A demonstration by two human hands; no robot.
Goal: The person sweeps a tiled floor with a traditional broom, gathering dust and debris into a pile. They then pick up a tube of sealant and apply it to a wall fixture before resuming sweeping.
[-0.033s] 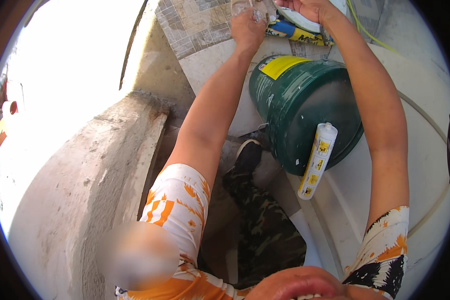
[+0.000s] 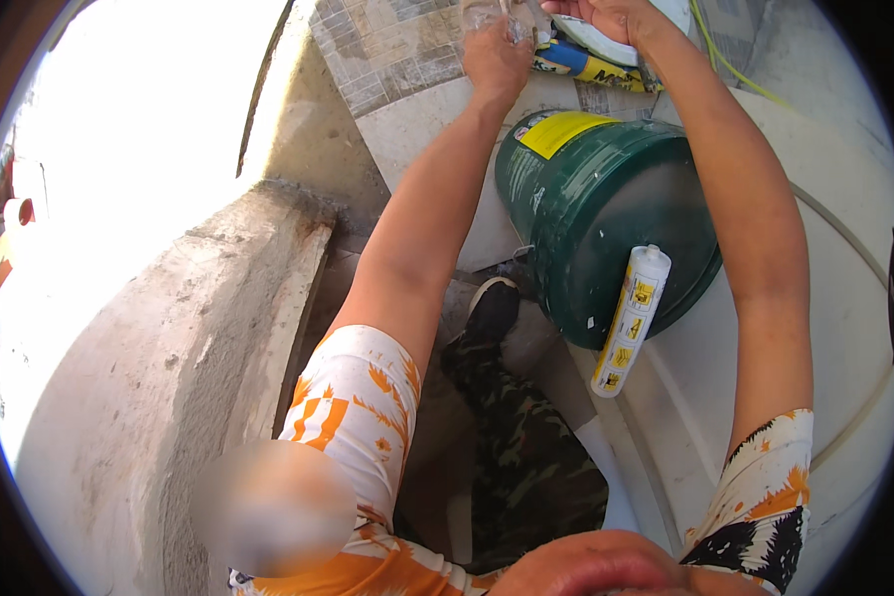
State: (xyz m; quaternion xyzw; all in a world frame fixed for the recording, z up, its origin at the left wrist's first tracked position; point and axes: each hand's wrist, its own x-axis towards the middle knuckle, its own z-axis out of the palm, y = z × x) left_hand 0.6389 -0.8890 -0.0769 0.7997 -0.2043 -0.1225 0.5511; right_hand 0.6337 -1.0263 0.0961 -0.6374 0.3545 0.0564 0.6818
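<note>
My left hand [image 2: 497, 62] is at the top edge, with fingers closed round a clear, crumpled-looking plastic thing [image 2: 482, 14]. To its right is my right hand [image 2: 614, 18], its fingers curled and partly cut off by the frame; what they hold, if anything, is hidden. It is over a round white rim [image 2: 606, 46]. Just below the hands lies a blue and yellow package [image 2: 596, 68]. Between my forearms is a dark green bucket [image 2: 616, 209] with a yellow label, its round end towards me. A white and yellow sealant cartridge [image 2: 630, 323] overlaps that end.
A rough concrete ledge [image 2: 238, 298] runs along the left. Patterned tile [image 2: 387, 50] lies at the far side. A thin yellow-green cord [image 2: 725, 62] crosses the upper right, and a grey hose [image 2: 844, 228] curves down the right. My shoe [image 2: 494, 308] is beside the bucket.
My left hand and the clear plastic thing have shifted very slightly to the right. My right hand has moved a touch to the left. The bucket and cartridge look unmoved.
</note>
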